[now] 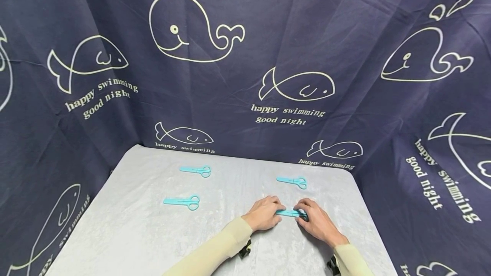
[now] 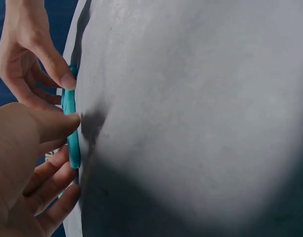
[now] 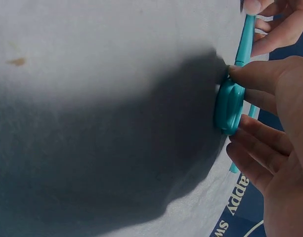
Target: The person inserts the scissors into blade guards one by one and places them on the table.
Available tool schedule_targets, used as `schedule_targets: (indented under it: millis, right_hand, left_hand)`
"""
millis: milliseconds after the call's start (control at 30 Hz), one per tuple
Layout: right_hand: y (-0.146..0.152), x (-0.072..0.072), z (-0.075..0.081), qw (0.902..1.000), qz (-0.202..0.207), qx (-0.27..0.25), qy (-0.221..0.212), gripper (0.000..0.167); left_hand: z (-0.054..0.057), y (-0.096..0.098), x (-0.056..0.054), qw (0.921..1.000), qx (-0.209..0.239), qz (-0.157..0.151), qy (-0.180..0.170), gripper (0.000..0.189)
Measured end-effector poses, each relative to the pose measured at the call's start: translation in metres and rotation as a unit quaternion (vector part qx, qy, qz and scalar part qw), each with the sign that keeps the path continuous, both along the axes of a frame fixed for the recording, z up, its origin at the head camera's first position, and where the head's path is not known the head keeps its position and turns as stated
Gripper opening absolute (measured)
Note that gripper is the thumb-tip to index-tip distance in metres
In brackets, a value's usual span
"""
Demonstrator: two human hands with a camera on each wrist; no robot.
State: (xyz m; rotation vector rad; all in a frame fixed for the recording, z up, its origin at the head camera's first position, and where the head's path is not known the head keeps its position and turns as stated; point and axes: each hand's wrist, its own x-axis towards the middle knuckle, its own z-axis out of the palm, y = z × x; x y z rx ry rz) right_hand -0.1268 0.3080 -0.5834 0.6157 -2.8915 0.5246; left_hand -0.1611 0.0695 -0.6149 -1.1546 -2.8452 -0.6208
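Both hands are on one pair of turquoise scissors (image 1: 287,213), low over the right part of the table. My left hand (image 1: 264,214) pinches the blade end, its thumb on the near side in the left wrist view. At the handle loops, my right hand (image 1: 317,221) grips with thumb and fingers, which partly cover the loops in the head view. The loops (image 3: 229,107) show edge-on in the right wrist view. Just beyond the hands, another pair of turquoise scissors (image 1: 285,180) lies flat, handles to the right.
On the left half of the table lie two more turquoise scissors, one farther back (image 1: 189,169) and one nearer (image 1: 174,201), handles to the right. A pale grey cloth covers the table (image 1: 126,233). Dark blue printed curtains (image 1: 230,84) stand along its back and sides.
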Motion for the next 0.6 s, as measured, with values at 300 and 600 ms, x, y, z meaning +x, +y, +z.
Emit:
schedule_targets:
  millis: [300,600]
  right_hand:
    - [0.009,0.013,0.000,0.9988,-0.029,-0.024,0.033,0.054]
    - [0.023,0.021,0.016,0.9931,-0.022,-0.031,0.111,0.051]
  left_hand:
    - [0.007,-0.045,0.023,0.9974,0.065,-0.025,-0.017,0.049]
    - [0.033,-0.135,0.039,0.9862,0.152,0.032,0.058,0.054]
